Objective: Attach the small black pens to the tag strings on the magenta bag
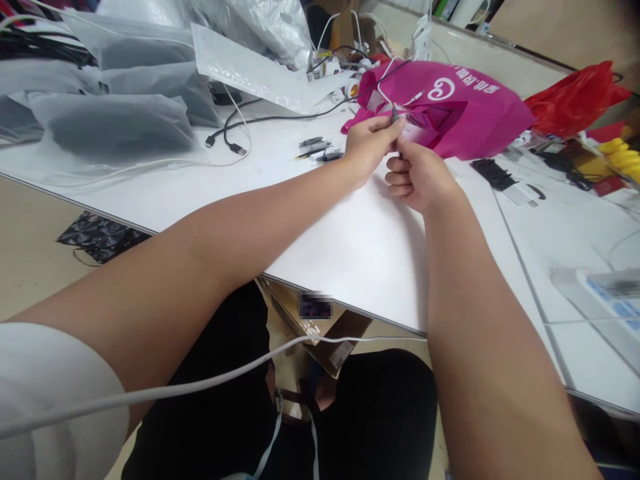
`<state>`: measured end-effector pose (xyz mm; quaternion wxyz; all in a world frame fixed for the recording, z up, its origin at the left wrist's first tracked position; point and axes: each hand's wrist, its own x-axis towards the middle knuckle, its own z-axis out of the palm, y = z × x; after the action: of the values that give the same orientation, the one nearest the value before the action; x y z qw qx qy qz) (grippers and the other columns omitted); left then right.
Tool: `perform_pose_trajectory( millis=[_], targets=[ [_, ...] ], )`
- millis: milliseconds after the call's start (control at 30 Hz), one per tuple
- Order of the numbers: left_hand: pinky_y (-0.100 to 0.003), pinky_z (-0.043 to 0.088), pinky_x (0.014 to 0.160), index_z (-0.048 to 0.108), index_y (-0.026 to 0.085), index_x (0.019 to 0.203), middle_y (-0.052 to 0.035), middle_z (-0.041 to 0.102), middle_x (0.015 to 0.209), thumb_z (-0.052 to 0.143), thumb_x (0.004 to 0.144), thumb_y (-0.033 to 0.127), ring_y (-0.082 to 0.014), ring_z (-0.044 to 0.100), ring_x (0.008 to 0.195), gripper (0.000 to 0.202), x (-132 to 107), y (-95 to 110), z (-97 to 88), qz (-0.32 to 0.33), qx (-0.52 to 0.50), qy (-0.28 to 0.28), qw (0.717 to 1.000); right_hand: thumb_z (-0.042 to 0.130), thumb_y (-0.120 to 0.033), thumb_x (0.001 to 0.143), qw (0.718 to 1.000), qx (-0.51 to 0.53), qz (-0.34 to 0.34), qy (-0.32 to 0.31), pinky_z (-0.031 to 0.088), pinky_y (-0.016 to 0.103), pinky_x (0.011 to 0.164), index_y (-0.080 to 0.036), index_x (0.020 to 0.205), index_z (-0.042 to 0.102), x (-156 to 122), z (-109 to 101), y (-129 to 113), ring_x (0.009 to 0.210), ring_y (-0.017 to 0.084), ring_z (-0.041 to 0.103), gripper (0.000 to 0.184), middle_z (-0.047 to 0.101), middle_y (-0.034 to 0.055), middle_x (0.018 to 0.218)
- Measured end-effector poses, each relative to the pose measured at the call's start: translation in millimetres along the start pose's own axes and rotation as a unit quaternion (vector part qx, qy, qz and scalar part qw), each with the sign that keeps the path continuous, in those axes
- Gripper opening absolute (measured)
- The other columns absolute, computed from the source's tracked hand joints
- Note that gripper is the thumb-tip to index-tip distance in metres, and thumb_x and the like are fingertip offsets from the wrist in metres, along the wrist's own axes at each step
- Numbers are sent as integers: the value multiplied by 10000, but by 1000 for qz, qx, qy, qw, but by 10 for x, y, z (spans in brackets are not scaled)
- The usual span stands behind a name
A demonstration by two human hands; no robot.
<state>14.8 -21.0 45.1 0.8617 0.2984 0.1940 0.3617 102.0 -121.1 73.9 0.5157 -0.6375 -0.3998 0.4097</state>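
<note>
My left hand (pixel 369 143) and my right hand (pixel 419 177) meet over the white table (pixel 350 247), right in front of a magenta bag (pixel 450 110). The left fingers pinch a small dark connector on a thin white cable (pixel 395 115). Touching it from below, the right hand's fingers are closed on the same small piece; what exactly lies inside them is hidden. A few small dark connector parts (pixel 316 150) lie on the table just left of my left hand.
Grey plastic pouches (pixel 115 113) pile at the far left, with a black USB cable (pixel 235 137) beside them. A red bag (pixel 575 97), yellow items and small parts sit far right. A white power strip (pixel 607 303) lies at the right edge. A grey cable (pixel 200 383) crosses my lap.
</note>
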Motion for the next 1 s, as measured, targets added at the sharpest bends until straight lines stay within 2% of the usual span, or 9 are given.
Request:
perform_pose_trajectory(
  millis=[100,200,300,367,533,633,733,867,1000],
  targets=[
    [-505,654,1183,808,443,904,-48,694,708,970,1096,691,-333,754,1399,354,62,28,-36,127,80,27,988,884,-581,1146,1000,-14,-2,1,107,306,542,-331,1062,570,-23,18,8,616,144,123,409,275,-89,740],
    [-445,691,970,636,355,748,-29,676,736,1118,988,625,-311,835,1264,602,126,74,-77,169,120,72,976,894,-549,1107,1000,-21,-2,-18,108,310,540,-334,1081,588,-15,12,35,596,135,118,376,282,-93,735],
    [-346,647,837,587,300,740,8,674,750,1091,1063,517,-237,841,1095,637,162,142,-96,193,104,109,970,925,-532,1041,999,-31,11,-38,91,313,543,-336,1068,562,11,-17,68,577,128,115,413,277,-99,697],
    [-305,634,829,614,293,777,26,679,747,1040,1124,477,-212,833,1077,579,180,190,-101,198,79,128,968,945,-535,990,998,-34,18,-40,73,319,541,-340,1066,546,28,-40,91,565,128,111,451,267,-103,677],
    [-355,706,858,601,326,798,7,783,824,931,1171,592,-260,890,1230,564,215,279,-103,163,30,210,963,967,-481,893,998,-32,42,-41,61,332,529,-344,1065,512,60,-87,137,542,124,102,506,246,-111,659],
    [-304,681,950,588,309,825,22,771,857,777,1258,365,-184,846,1168,475,216,326,-112,159,5,216,963,957,-446,877,998,-22,50,-41,55,331,526,-344,1066,493,81,-106,151,540,120,88,510,234,-115,658],
    [-328,662,983,601,297,851,14,751,853,703,1224,238,-176,834,1118,391,222,355,-143,150,-8,211,966,958,-451,873,998,-15,49,-39,49,335,524,-345,1064,489,96,-119,157,541,117,78,517,240,-114,656],
    [-392,631,942,636,350,840,-15,636,665,744,1199,356,-231,823,1189,374,265,314,-203,100,23,180,978,960,-473,860,999,-10,38,-35,33,337,527,-350,1060,503,102,-125,160,556,126,71,514,250,-112,648],
    [-453,599,1012,717,418,924,-16,522,568,790,1236,723,-256,765,1162,442,323,218,-244,14,17,74,997,965,-525,876,999,-4,35,-32,45,339,516,-349,1053,505,121,-134,172,544,126,76,523,246,-114,649]
  ],
)
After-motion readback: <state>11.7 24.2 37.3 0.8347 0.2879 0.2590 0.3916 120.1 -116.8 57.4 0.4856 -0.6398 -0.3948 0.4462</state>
